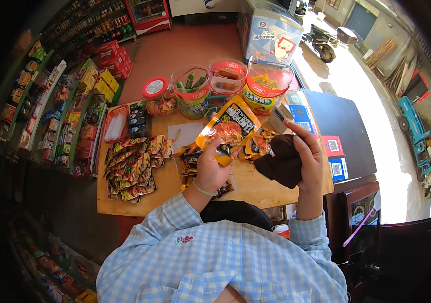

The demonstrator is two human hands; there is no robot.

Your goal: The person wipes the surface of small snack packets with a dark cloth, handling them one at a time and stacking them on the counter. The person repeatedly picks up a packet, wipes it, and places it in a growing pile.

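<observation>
My left hand (215,166), with a beaded bracelet at its wrist, grips the lower end of an orange and black snack packet (230,127) above the wooden table (170,200). To its right my right hand (308,159) holds a dark brown cloth (283,161), its index finger raised and pointing left. A stack of snack packets (130,170) lies on the table's left part. More orange and black packets (259,146) lie between and behind my hands. Others (190,163) sit in a low container, partly hidden by my left hand and forearm.
Clear plastic tubs of snacks (192,98), (264,94) stand at the table's back, beside a red-lidded candy jar (158,102). A box of white sticks (116,125) stands at the left corner. Snack shelves (60,125) line the left; a dark board with payment codes (344,132) adjoins the right.
</observation>
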